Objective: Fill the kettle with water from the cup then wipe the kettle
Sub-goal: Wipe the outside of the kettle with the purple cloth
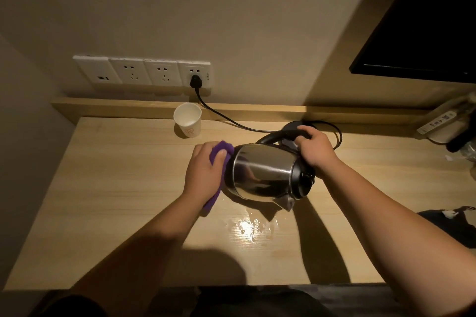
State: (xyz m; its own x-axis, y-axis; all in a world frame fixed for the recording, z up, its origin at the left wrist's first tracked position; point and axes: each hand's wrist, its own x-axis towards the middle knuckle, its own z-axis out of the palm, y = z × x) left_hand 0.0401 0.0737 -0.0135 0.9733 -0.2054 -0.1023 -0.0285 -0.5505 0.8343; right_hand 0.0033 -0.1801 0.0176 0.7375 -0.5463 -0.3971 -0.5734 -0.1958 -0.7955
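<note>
Pale wood-grain desk [108, 188] fills the lower view, backed by a raised wooden ledge and a beige wall; the light is dim and warm, and arm shadows fall toward six o'clock. On the wall at eleven o'clock sits a row of white sockets [141, 73], with a black plug [195, 81] in the rightmost one and its cord [231, 122] running along the desk to a black kettle base [293, 127] at one o'clock. A dark screen [425, 28] hangs at two o'clock.

At centre, the steel kettle [262, 175] is tipped on its side, spout toward six o'clock, above a puddle of water [248, 226] shining on the wood. The right hand [314, 148] has its fingers wrapped around the kettle's black handle. The left hand [206, 170] clutches a purple cloth [219, 156], pressing it against the kettle's bottom end. A white paper cup [187, 120] stands upright at twelve o'clock, near the ledge, apart from the kettle.
</note>
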